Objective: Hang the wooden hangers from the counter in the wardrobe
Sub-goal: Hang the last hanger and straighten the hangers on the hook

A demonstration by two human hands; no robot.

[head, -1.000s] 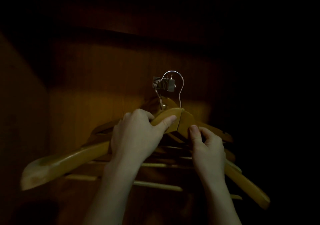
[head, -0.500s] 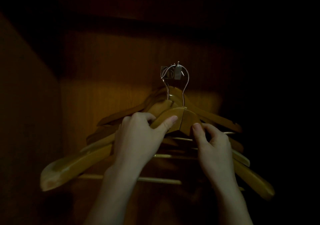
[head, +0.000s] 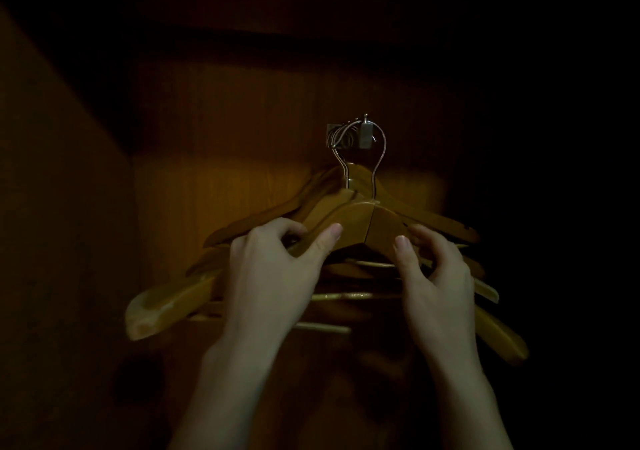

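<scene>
Several hangers [head: 356,219] (count unclear), wardrobe [head: 242,120] mostly dark

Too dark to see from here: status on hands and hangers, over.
Left hand grips front hanger, right hand pinches it. Hook at wardrobe peg, seating unclear. Other hangers crowd behind.

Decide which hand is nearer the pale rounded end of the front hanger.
Left. The left hand grips the front hanger on the same arm as that pale end. The right hand holds the opposite arm, beyond the centre joint.
</scene>
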